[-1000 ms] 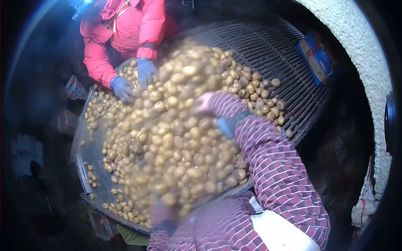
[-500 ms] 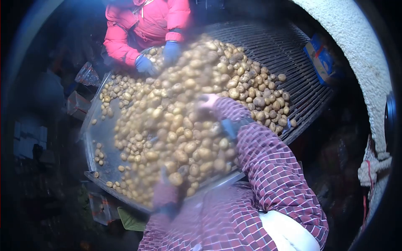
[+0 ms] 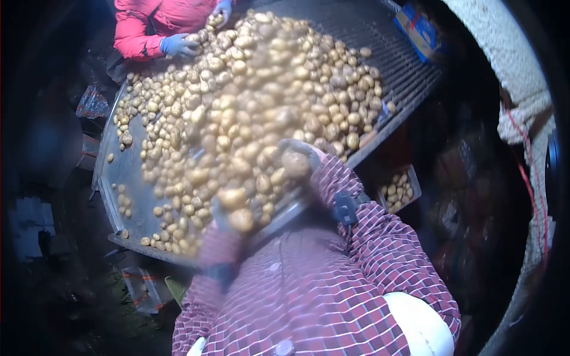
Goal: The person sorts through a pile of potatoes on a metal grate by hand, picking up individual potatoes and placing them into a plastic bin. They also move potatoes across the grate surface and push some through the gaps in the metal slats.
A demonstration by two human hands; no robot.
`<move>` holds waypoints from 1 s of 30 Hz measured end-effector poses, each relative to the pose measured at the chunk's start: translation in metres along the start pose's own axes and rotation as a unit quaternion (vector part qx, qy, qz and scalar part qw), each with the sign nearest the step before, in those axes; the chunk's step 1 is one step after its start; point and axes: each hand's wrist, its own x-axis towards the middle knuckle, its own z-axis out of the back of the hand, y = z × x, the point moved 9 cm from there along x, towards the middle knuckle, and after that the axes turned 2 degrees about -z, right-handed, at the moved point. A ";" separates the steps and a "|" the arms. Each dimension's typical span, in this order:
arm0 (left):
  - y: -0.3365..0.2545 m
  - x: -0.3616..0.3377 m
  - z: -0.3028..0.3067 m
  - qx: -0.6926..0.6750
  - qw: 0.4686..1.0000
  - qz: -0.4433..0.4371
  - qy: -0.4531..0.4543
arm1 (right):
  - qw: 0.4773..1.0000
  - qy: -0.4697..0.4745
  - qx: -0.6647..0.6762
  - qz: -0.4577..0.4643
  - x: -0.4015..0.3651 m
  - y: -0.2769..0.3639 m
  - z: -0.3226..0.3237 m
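A large heap of potatoes [image 3: 196, 142] covers the sorting table, blurred in the middle. My right hand [image 3: 304, 147], at the near edge of the heap, is curled around a large potato [image 3: 295, 164]. Lower left, my left hand [image 3: 222, 218] is smeared by motion. Two larger potatoes, one pale [image 3: 231, 197] and one brownish [image 3: 240, 220], lie against its fingers and look held there. Part of that hand is hidden behind them.
Across the table a person in a red jacket [image 3: 138, 29] handles potatoes with blue gloves [image 3: 178, 45]. A slatted grate [image 3: 380, 71] lies at the right, with a blue box [image 3: 417, 32] beyond it. A crate of potatoes [image 3: 409, 196] stands below right.
My view has shifted, so the table sits higher and further left. My right hand has drawn back toward my body with a potato. The other person's hands have moved apart.
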 end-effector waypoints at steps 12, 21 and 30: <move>0.141 -0.028 -0.046 -0.173 0.940 0.268 0.125 | 0.972 -0.036 -0.217 0.086 -0.121 -0.104 0.037; 0.317 -0.028 -0.011 -0.015 0.892 0.438 0.111 | 0.950 -0.199 0.242 0.003 -0.265 -0.231 0.132; 0.334 -0.012 -0.108 0.495 0.815 -0.025 0.299 | 0.981 -0.166 -0.017 0.094 -0.348 -0.232 0.156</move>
